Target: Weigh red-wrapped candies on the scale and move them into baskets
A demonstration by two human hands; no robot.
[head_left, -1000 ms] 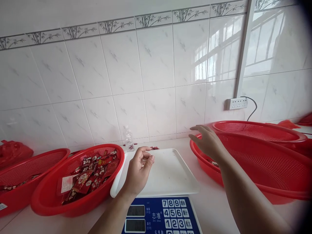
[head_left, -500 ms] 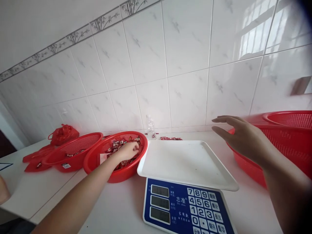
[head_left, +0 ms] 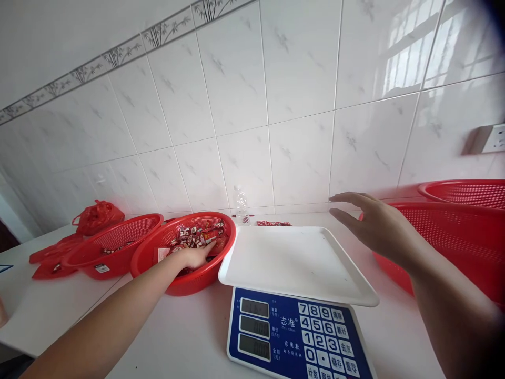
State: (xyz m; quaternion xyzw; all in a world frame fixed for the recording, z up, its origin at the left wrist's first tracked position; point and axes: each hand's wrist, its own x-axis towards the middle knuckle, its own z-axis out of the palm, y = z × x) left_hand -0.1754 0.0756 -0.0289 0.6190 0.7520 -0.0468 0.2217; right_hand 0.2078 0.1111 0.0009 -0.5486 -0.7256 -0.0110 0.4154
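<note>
Left hand [head_left: 196, 256] is down in the red basket [head_left: 193, 284] left of the scale [head_left: 294, 337], palm down, fingers laid flat into the heap of snack packets [head_left: 197, 234]. Whether it has closed on any packet cannot be told: the fingertips are buried among the wrappers. Right hand [head_left: 374, 225] hovers in the air, spread open and holding nothing, palm facing left and down, fingers pointing left over the far right corner of the white tray [head_left: 292, 258]. It touches neither the tray nor the big basket [head_left: 453, 237] just behind it. Key geometry: the packets lie left of the tray, and the basket rim almost meets the tray's left edge, so the left hand is right on them while the right hand is well apart, a full tray-width across. The packets are jumbled with no common axis; most lie flat or lean against each other, heaped toward the far side of the basket. The tray surface is bare except for a few specks. Also on the counter [head_left: 189, 337]: a second red basket [head_left: 118, 239] further left with little in it, a red bag [head_left: 97, 216] behind that, a water bottle [head_left: 241, 202] by the wall, and a few loose packets [head_left: 274, 223] behind the tray.
</note>
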